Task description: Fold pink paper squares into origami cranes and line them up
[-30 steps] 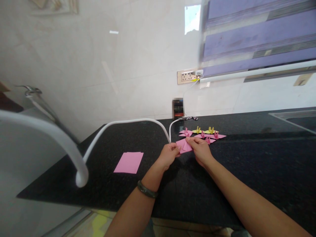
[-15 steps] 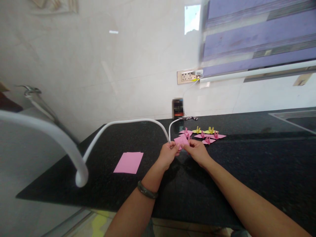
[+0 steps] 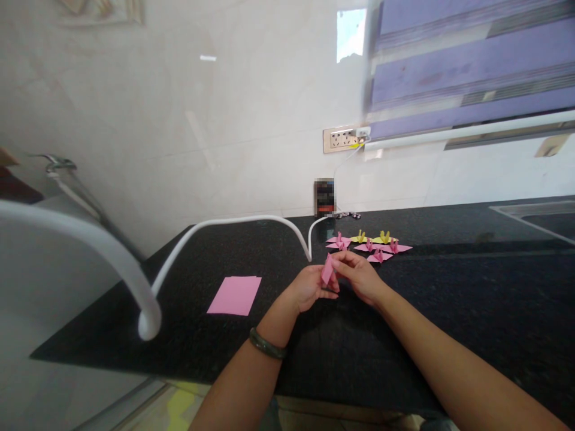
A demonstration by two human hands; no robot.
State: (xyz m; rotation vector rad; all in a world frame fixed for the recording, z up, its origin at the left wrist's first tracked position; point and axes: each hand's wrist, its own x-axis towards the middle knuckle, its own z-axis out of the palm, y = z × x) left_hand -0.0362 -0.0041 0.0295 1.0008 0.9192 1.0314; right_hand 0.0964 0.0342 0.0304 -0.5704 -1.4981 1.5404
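A small folded piece of pink origami paper (image 3: 327,269) is between my two hands above the black countertop, tilted and turned narrow toward me. My right hand (image 3: 360,276) pinches its upper right side between thumb and fingers. My left hand (image 3: 309,288), with a dark bangle on its wrist, supports the paper from the left; its lower fingers stretch out underneath. Just beyond my hands, several pink paper cranes (image 3: 380,256) and two yellow paper cranes (image 3: 385,237) sit on the counter. To the left lie flat pink paper sheets (image 3: 234,296), slightly offset from each other.
A white bent tube stand (image 3: 251,219) arches over the counter's left part, its thick end near me. Against the tiled wall leans a dark pixelated device (image 3: 324,197) beneath a socket panel (image 3: 344,139). A framed recessed panel (image 3: 539,218) is at far right. The countertop (image 3: 179,347) ends at front and left.
The pink paper has turned from a broad face to a narrow, upright tilt. My left hand has rolled palm upward and loosened its pinch, while my right hand keeps hold.
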